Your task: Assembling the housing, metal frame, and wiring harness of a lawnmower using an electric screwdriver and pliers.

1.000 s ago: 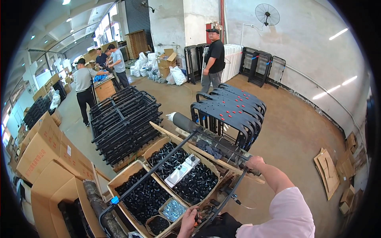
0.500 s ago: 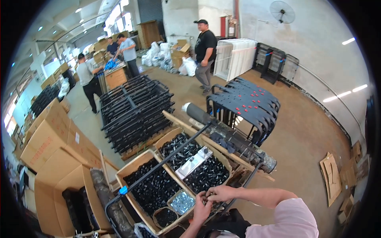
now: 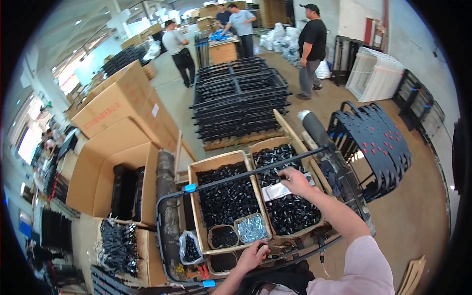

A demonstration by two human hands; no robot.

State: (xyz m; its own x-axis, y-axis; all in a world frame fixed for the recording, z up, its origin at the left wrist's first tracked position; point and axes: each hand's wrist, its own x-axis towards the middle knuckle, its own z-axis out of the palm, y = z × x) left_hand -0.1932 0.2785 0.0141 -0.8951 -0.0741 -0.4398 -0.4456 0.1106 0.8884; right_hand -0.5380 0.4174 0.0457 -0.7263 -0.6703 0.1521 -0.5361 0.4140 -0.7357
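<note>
My right hand [image 3: 296,182] is over the right-hand box [image 3: 320,227] of small black plastic parts [image 3: 295,212]. Its fingers are drawn together beside a white-silver flat piece [image 3: 276,191] lying on the parts; what they pinch, if anything, is hidden. By the near edge of the boxes my left hand [image 3: 251,257] is closed around a small dark object with a touch of orange, too small to name. A black tubular frame [image 3: 236,175] with blue clips [image 3: 190,188] lies across both boxes.
The left-hand box [image 3: 193,196] holds more black parts and a small tub of silver screws [image 3: 251,229]. Red-handled pliers [image 3: 203,271] lie near the front. Beyond are stacked black frames [image 3: 241,98], an open carton [image 3: 93,167] and a standing person [image 3: 311,49].
My hands were together at the near box edge. The right one has moved away, forward over the right-hand box, while the left stays near the edge. The view has swung left.
</note>
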